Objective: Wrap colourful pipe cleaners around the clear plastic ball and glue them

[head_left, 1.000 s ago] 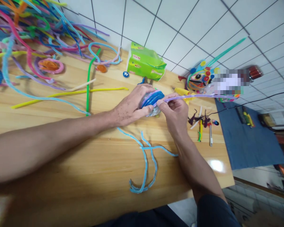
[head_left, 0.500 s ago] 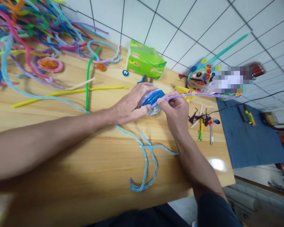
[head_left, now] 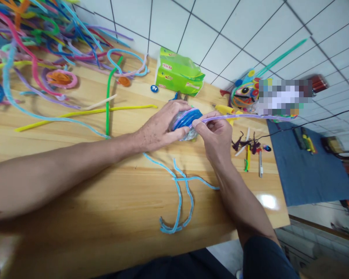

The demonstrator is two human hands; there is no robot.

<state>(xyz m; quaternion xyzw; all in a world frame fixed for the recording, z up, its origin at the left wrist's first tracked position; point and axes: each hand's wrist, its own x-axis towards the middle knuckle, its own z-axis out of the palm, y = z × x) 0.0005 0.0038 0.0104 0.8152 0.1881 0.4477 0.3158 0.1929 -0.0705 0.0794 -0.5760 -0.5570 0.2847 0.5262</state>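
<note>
My left hand (head_left: 163, 128) is wrapped round a clear plastic bottle (head_left: 190, 135) lying on its side, with blue pipe cleaners (head_left: 189, 118) wound about it. Thumb and fingers of my right hand (head_left: 216, 133) pinch a purple pipe cleaner (head_left: 244, 116) against the bottle's right side. Its long free end sticks out to the right. Part of the bottle is hidden under my left fingers. Nearer me, bent light-blue pipe cleaners (head_left: 178, 201) lie on the wooden table (head_left: 104, 217).
A heap of coloured pipe cleaners (head_left: 52, 35) fills the far left. Beyond my hands stand a green tissue pack (head_left: 178, 75) and a yellow glue gun (head_left: 223, 110). A decorated bottle (head_left: 246, 95) is by the tiled wall. A utility knife (head_left: 261, 164) lies right, near a black cable (head_left: 308, 126).
Hardly anything differs. Both hands keep their hold on the bottle and the purple pipe cleaner, and the view has shifted very slightly.
</note>
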